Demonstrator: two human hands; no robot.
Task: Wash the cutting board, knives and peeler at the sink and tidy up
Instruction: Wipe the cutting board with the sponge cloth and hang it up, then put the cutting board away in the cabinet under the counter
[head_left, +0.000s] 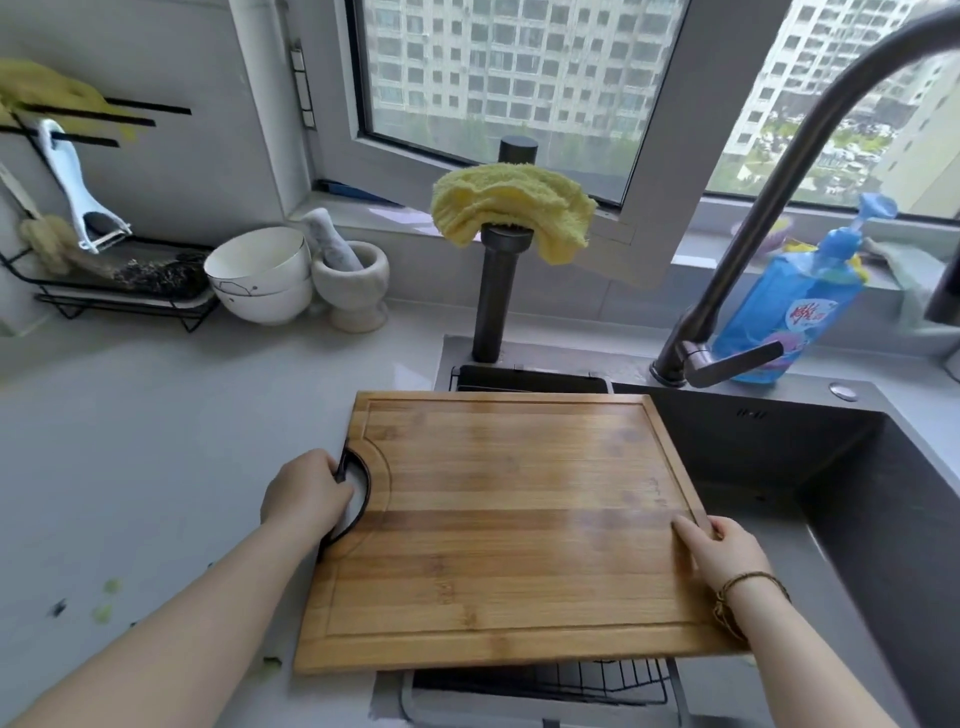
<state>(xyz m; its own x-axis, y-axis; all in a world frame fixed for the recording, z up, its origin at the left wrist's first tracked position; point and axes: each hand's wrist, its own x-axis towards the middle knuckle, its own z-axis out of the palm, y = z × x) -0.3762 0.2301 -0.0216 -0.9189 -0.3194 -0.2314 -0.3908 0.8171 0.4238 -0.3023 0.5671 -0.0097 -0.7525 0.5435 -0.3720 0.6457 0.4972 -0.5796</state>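
Board (519, 519): centre-low in frame, held flat over left part of sink (857, 519), left edge overlapping tabletop (156, 441). Long axis runs left–right, slightly skewed; handle end points frame left. Left hand (306, 493): grip clamped on black handle ring (368, 488). Right hand (722, 551): grip clamped on board's right edge. Progress, judged: no water seen at faucet (779, 208); board wash unconfirmed, likely pending. Peeler (78, 192) hangs from rack (150, 107), upper left; washed or not, cannot tell. Knives not in view. Green scraps (106, 608), lower left tabletop, left to clear.
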